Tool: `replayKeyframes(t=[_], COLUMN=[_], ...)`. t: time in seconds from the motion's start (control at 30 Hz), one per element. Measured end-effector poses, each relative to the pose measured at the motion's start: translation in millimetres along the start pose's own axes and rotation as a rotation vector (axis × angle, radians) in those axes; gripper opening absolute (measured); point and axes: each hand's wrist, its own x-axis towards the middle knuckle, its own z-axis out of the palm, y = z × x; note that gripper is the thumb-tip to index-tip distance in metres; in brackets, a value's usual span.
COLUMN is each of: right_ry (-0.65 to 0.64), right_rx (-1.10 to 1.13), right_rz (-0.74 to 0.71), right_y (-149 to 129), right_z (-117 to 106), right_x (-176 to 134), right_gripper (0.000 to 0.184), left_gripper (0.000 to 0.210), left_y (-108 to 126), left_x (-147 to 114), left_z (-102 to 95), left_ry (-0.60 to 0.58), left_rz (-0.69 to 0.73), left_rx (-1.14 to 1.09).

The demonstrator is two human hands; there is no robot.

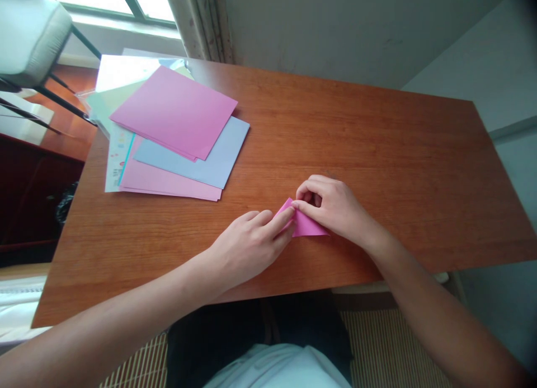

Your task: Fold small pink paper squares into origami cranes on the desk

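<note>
A small piece of bright pink paper (308, 225), folded into a triangle, lies on the wooden table near its front edge. My left hand (254, 242) holds it down from the left, its fingers bent together over the left part and its thumb hidden. From the right, my right hand (331, 203) pinches the paper's upper edge between thumb and index finger. The fingertips of both hands nearly meet at the upper part of the triangle, covering some of it.
On the table's (377, 136) left lie large pink sheets (176, 111), a light blue sheet (201, 153), lighter pink sheets (168, 178) and a clear plastic packet (98, 111). A chair (33, 38) stands beyond the left edge, by the window. A curtain (201, 24) hangs behind.
</note>
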Motion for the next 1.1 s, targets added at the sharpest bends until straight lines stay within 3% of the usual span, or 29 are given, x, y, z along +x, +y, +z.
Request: replayKeyframes(t=[0.17,0.33,0.7,1.0,1.1], right_ry=[-0.024,-0.137,-0.522,-0.614,-0.581], right_rx=[-0.04,-0.119,-0.349,-0.376,-0.298], right_rz=[0.036,0.044,-0.004,0.016,0.042], right_y=[-2,-6,-10,7,19], right_z=[-3,-13,-41,-52,-54], right_x=[6,18,40,5,-13], right_gripper=[0.019,0.023,0.025,0.026,0.03], left_gripper=[0.038,0.038,0.04,0.038,0.039], left_y=[0,0,-1,-2,-2], left_x=[-1,-1,-1,0,0], left_z=[-0.2,0.0,0.1,0.2,1.4], left_ry=[0.005,0.002,0.01,0.0,0.015], left_rz=[0.005,0.009,0.011,0.011,0.008], left_rx=[0.015,0.012,0.027,-0.007,-0.014])
